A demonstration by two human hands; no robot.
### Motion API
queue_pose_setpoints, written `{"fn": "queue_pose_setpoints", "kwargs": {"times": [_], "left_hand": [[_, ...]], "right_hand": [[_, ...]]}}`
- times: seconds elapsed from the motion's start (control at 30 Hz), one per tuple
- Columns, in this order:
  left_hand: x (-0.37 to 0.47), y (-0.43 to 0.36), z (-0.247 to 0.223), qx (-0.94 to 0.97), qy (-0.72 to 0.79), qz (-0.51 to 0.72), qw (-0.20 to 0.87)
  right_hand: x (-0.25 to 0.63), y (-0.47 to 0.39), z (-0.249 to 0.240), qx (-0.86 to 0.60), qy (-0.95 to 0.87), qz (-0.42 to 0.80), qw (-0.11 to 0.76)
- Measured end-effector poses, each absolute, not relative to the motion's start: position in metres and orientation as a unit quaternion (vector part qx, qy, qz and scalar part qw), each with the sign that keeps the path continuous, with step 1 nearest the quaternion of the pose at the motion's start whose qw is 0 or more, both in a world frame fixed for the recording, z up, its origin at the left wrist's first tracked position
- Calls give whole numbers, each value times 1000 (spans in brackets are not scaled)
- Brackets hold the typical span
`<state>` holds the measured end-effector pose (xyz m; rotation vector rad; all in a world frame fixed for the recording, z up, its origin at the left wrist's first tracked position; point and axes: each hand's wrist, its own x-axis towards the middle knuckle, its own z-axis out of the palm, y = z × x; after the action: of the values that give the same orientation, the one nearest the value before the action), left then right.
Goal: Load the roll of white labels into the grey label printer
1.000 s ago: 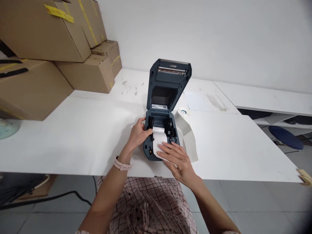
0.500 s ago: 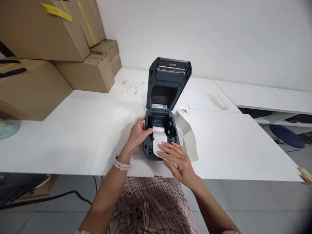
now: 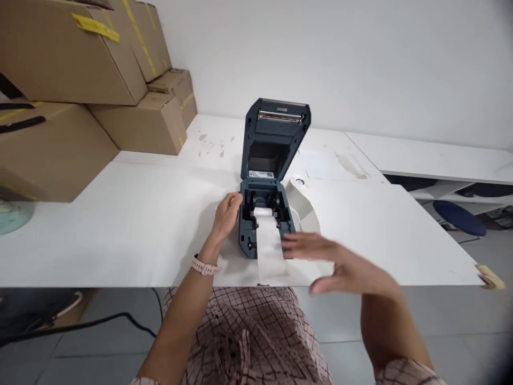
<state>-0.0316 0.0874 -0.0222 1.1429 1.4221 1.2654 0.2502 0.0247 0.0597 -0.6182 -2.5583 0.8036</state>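
A dark blue-grey label printer (image 3: 247, 235) stands on the white table with its lid (image 3: 276, 133) raised. Inside lies a small white paper roll (image 3: 263, 212), and its strip (image 3: 271, 246) runs forward over the printer's front edge onto the table. My left hand (image 3: 227, 215) holds the printer's left side wall, fingers curled against it. To the right of the strip, my right hand (image 3: 336, 262) hovers with its fingers stretched out and thumb apart, blurred by motion, holding nothing.
Cardboard boxes (image 3: 132, 123) with yellow tape are stacked at the left. Pale backing paper (image 3: 306, 211) lies just right of the printer. A greenish object (image 3: 14, 216) sits at the far left, a tape roll (image 3: 489, 277) at the right corner, and a blue stool (image 3: 459, 218) beyond.
My right hand has lifted off the paper and moved right. The strip now lies straight over the front edge. My left hand has drawn back from the roll to the printer's side.
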Motion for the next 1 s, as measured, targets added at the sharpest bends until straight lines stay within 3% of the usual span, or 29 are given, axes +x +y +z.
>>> {"fn": "queue_pose_setpoints", "kwargs": {"times": [0.1, 0.17, 0.27, 0.37, 0.57, 0.73, 1.0], "left_hand": [[-31, 88, -22, 454, 569, 522, 444], [-31, 89, -22, 447, 568, 531, 443], [-32, 91, -21, 437, 564, 534, 452], [-32, 93, -22, 421, 560, 531, 477], [-34, 99, -23, 314, 571, 613, 447], [-35, 68, -13, 337, 520, 606, 499], [-7, 10, -4, 427, 488, 526, 551]], "right_hand": [[253, 83, 110, -288, -835, 244, 400], [238, 140, 131, -365, -760, 219, 492], [206, 219, 142, -416, -699, 334, 476], [185, 244, 136, -389, -682, 402, 472], [191, 128, 87, -373, -664, 342, 550], [188, 33, 25, -446, -626, 329, 549], [185, 26, -15, -454, -457, 569, 511]]}}
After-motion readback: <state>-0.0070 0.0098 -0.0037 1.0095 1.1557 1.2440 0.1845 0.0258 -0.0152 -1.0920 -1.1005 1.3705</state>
